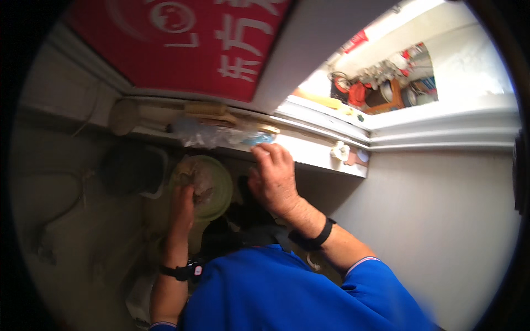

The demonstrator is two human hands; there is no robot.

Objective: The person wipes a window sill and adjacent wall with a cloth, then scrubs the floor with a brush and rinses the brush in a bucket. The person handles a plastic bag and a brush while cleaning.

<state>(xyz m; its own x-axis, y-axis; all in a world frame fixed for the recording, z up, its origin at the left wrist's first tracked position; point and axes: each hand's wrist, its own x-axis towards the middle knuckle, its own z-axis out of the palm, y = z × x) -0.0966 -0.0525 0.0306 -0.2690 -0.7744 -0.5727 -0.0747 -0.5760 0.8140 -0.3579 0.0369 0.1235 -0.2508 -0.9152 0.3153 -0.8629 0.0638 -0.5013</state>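
My right hand (274,177) is raised at the windowsill, fingers curled together. Its fingertips meet the edge of a crumpled clear and blue plastic bag (255,138) lying there. What is pinched, if anything, is hidden behind the fingers. Lower and to the left, my left hand (184,197) reaches over the left side of a round pale green basin (223,187). Pale, crumpled stuff (203,179) lies in the basin, its kind unclear. A brownish thing (186,172) shows beside the left fingertips, but dim light hides how these fingers are set.
Along the sill (309,148) lie a brush (205,108), a round brownish object (122,117) and a small white item (339,150). A dark bucket (130,168) stands left of the basin. A red sign panel (193,49) hangs above; a plain wall (436,220) rises at right.
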